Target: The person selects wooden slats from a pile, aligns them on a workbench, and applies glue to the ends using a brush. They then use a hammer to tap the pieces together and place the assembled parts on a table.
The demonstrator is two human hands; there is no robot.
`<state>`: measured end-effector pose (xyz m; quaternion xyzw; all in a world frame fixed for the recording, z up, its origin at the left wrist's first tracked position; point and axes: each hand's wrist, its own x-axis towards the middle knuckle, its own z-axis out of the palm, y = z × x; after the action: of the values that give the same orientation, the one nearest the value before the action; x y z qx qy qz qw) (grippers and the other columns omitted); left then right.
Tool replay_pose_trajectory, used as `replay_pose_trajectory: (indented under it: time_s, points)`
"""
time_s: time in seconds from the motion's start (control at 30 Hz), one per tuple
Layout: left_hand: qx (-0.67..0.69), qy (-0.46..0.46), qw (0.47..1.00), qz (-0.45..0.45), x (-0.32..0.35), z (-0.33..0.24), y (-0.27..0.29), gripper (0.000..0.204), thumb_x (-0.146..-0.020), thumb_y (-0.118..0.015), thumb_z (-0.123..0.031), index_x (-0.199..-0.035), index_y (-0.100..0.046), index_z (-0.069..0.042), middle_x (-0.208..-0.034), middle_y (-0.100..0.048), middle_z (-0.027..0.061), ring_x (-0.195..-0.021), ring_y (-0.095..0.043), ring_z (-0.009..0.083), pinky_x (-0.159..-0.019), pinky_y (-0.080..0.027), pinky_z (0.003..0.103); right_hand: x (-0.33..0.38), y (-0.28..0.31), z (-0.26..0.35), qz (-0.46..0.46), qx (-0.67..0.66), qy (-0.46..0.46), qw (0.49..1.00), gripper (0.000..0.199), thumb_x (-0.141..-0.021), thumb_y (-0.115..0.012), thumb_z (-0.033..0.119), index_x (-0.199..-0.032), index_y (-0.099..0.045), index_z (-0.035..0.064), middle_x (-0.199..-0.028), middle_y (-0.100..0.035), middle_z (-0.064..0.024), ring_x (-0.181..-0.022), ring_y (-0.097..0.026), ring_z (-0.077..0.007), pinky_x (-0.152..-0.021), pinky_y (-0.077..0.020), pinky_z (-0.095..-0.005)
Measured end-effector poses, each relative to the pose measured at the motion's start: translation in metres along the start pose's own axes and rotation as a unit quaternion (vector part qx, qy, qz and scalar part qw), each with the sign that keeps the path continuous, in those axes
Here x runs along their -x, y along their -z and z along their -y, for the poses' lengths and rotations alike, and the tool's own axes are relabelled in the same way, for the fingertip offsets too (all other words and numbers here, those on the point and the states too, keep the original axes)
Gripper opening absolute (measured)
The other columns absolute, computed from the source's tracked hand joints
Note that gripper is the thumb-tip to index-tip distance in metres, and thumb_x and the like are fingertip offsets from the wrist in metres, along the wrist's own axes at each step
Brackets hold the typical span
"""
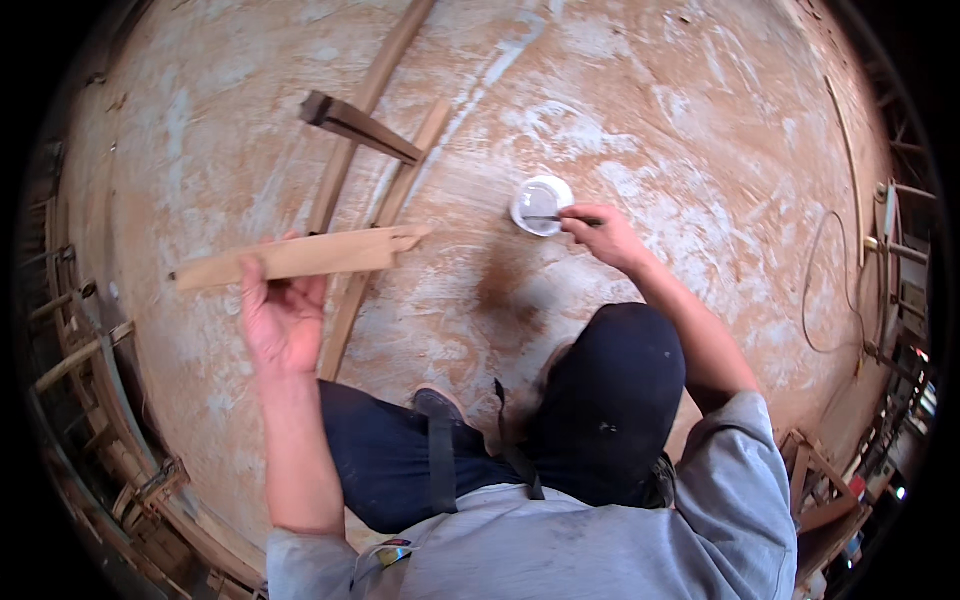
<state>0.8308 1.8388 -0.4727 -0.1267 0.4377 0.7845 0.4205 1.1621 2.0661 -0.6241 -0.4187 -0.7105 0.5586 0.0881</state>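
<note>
Although a small coloured patch (393, 552) shows at the shirt (600, 545), any writing on it is too small to make out. The left hand (285, 325) is clamped on a pale board (300, 257), thumb pressed on its near side and fingers wrapped beneath, a bit of them showing past the far edge. The board is held at the person's left, its narrowed end pointing right. The right hand (608, 238) has thumb and fingers pinched together on a thin dark tool (592, 221) — its tip reaches into a white cup (518, 215) with something greyish inside. Around these, the floor (650, 100) is smeared white. Beyond the board, a long bar (392, 58) and a shorter bar (432, 128) lie side by side, and a dark post (355, 122) slants across toward the shorter one. The board covers part of both bars — and the bent knees (615, 385) hide the floor nearest the person. Well off to the right, a thin cord (806, 300) curves in a loop.
</note>
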Motion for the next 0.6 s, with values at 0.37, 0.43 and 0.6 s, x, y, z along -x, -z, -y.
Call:
replay_pose_trajectory:
  time_s: [0.37,0.43,0.6]
  points:
    - [0.025,0.043,0.996,0.074,-0.001,0.029,-0.024,0.032,-0.086,-0.058,-0.009,-0.117,-0.054,-0.010,-0.125,-0.055,0.0112,-0.119,-0.052,0.0298,-0.099,-0.041,0.059,0.064,0.068,0.101,-0.144,-0.515,-0.064,0.842,0.016,-0.094,-0.053,0.021,-0.094,-0.052,0.0051,-0.068,-0.056,-0.0074,-0.052,-0.052,-0.0149,-0.042,-0.0419,-0.0249]
    - [0.032,0.041,0.995,0.085,0.001,0.036,-0.033,0.032,-0.085,-0.058,-0.008,-0.117,-0.054,-0.010,-0.125,-0.056,0.0111,-0.119,-0.052,0.0299,-0.100,-0.040,0.059,0.081,0.075,0.140,-0.129,-0.477,-0.008,0.869,0.014,-0.095,-0.052,0.019,-0.095,-0.052,0.0049,-0.068,-0.057,-0.0093,-0.052,-0.053,-0.0159,-0.042,-0.0426,-0.0250]
    - [0.048,0.046,0.993,0.096,0.002,0.051,-0.049,0.032,-0.083,-0.061,-0.007,-0.114,-0.054,-0.010,-0.124,-0.056,0.0109,-0.119,-0.051,0.0302,-0.100,-0.039,0.061,0.101,0.063,0.190,-0.115,-0.375,0.067,0.917,0.012,-0.094,-0.049,0.009,-0.095,-0.054,-0.0017,-0.070,-0.059,-0.0133,-0.056,-0.056,-0.0169,-0.046,-0.0455,-0.0263]
